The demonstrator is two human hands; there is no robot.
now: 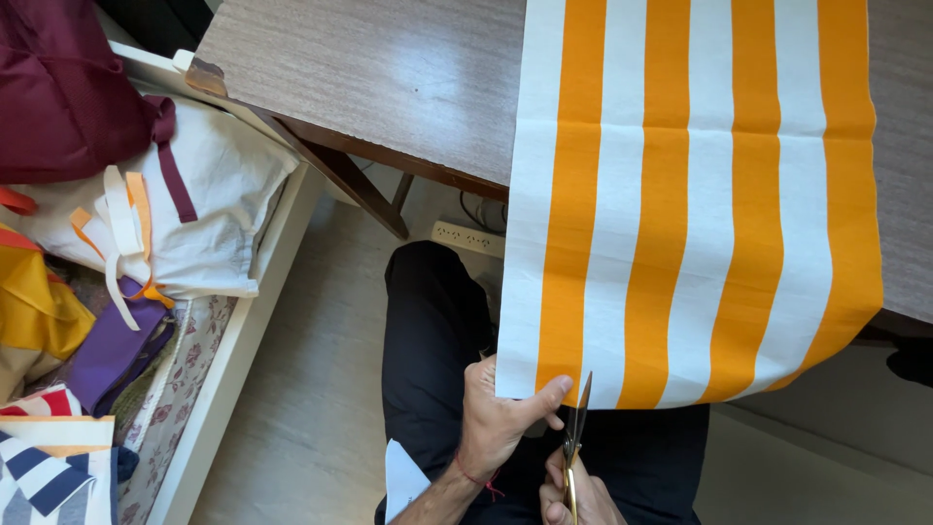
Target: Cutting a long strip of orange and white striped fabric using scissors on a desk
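The striped cloth [680,204] hangs off the surface [389,78]; its lower edge is pinched in the left hand [501,418]. Just beside that grip, scissors [575,433] are held closed-fisted by the right hand [573,496].

1. One orange-and-white striped cloth [680,214], with five orange stripes.
2. One pair of scissors [575,437].
3. Two hands: left hand [501,418], right hand [573,496].
4. One wooden surface [389,78].
5. One power strip [468,238] on the floor.
6. One maroon bag [58,87].
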